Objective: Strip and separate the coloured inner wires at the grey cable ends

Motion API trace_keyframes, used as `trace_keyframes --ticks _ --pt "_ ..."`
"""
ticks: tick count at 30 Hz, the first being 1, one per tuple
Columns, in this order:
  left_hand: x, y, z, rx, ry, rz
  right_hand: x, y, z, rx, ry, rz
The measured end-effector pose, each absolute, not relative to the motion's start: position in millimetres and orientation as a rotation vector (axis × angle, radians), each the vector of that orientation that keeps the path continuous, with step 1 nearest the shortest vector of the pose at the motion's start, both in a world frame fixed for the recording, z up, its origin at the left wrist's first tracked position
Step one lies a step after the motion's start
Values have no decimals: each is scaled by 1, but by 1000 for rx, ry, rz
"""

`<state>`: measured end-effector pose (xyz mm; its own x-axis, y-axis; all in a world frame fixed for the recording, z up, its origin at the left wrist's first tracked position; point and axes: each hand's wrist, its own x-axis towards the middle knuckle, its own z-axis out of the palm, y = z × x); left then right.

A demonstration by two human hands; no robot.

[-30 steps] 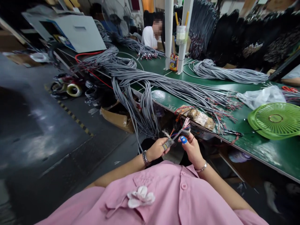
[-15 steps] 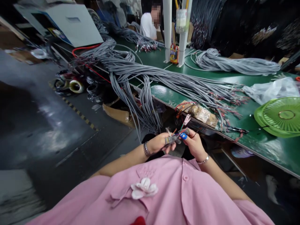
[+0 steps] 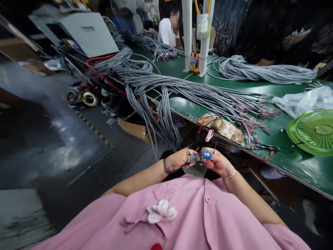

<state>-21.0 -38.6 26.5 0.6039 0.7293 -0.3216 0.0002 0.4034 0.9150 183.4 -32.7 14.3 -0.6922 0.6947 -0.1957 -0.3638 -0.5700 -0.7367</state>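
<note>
Both hands meet low in the middle, before the pink shirt. My left hand (image 3: 180,160), with grey covers on its fingertips, is closed round thin coloured wires (image 3: 197,150). My right hand (image 3: 218,162) pinches the same wires, a blue wrap on its thumb. The fingertips nearly touch, and the wire ends between them are too small to tell apart. A pink clip (image 3: 209,135) is just above the hands at the table edge, beside a taped brown bundle (image 3: 225,127).
Long bundles of grey cable (image 3: 182,87) lie across the green table (image 3: 293,166) and hang over its front edge. A green fan (image 3: 312,133) stands at the right. Behind white posts (image 3: 187,38) sits a person in white (image 3: 165,32). An open carton (image 3: 132,130) is below.
My hands have come closer together, and the right thumb now lies flatter over the wires. The green wire by the pink clip no longer shows. The whole view has shifted slightly.
</note>
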Motion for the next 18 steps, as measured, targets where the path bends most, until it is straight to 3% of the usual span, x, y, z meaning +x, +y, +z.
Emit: trace_keyframes --ticks 9,15,18 --pt "-23 -48 44 1221 843 654 189 -39 19 -700 -1138 2241" --pt "-40 -52 43 1305 845 688 180 -36 13 -1104 -1063 1868" --pt "-49 -53 30 1211 869 773 183 -37 12 -1088 -931 1746"
